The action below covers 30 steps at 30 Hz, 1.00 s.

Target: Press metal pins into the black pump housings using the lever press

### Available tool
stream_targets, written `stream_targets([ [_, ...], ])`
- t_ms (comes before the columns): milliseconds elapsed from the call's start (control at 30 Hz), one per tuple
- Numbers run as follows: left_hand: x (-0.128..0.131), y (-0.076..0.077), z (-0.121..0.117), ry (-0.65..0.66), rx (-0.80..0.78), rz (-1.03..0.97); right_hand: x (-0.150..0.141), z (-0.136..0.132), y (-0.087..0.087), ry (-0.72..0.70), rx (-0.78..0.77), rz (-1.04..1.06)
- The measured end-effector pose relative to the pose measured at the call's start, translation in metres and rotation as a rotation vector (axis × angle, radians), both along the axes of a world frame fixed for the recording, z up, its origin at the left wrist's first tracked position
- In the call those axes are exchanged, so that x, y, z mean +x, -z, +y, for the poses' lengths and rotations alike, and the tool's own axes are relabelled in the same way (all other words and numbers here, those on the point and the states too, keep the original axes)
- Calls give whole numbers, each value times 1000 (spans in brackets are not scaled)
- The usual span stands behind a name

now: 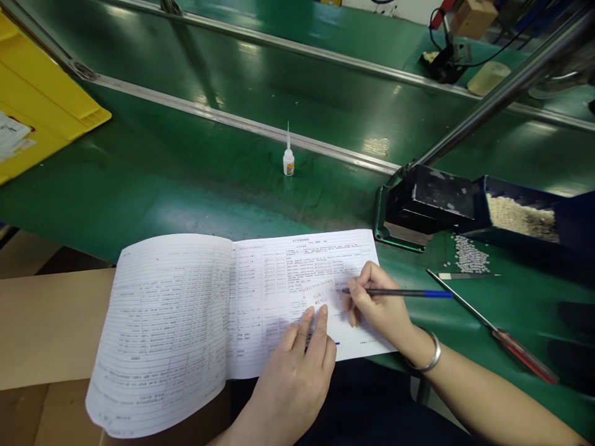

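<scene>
An open booklet of printed sheets [251, 272] lies at the bench's near edge, its left pages curling up. On the right page sits a small slip with handwriting [320, 291]. My left hand [302, 365] presses on the page with its fingers stretched out, two fingertips at the lower part of the writing. My right hand [381, 303], with a metal bangle on the wrist, grips a black pen with a blue end [409, 292]. The pen's tip is at the right end of the handwriting; whether it touches the paper I cannot tell.
A small white dropper bottle [289, 162] stands beyond the booklet. To the right are a black stand base [427, 198], a blue bin of pale granules [523, 217], small clear beads [470, 254] and a red-handled screwdriver [525, 353]. A yellow bin [46, 93] occupies the left.
</scene>
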<state>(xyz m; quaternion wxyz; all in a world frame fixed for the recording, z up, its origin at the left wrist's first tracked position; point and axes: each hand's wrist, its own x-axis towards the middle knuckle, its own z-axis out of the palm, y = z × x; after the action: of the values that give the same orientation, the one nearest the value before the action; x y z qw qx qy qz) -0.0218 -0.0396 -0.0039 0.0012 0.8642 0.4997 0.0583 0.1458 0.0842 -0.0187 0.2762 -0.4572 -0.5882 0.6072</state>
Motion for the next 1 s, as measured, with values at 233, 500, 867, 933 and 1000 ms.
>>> stream_targets([
  [233,-2,4,-6,-48,23,-40,3,14,-15,-63,-133,102],
  [500,7,5,-3,5,51,-30,15,-3,-6,-246,174,-125],
  [867,11,6,2,22,26,23,16,-4,3,-329,376,-303],
  [933,11,6,2,20,26,23,16,-4,3,-329,373,-308],
  [1000,11,5,2,19,26,19,16,-4,3,-327,367,-316],
])
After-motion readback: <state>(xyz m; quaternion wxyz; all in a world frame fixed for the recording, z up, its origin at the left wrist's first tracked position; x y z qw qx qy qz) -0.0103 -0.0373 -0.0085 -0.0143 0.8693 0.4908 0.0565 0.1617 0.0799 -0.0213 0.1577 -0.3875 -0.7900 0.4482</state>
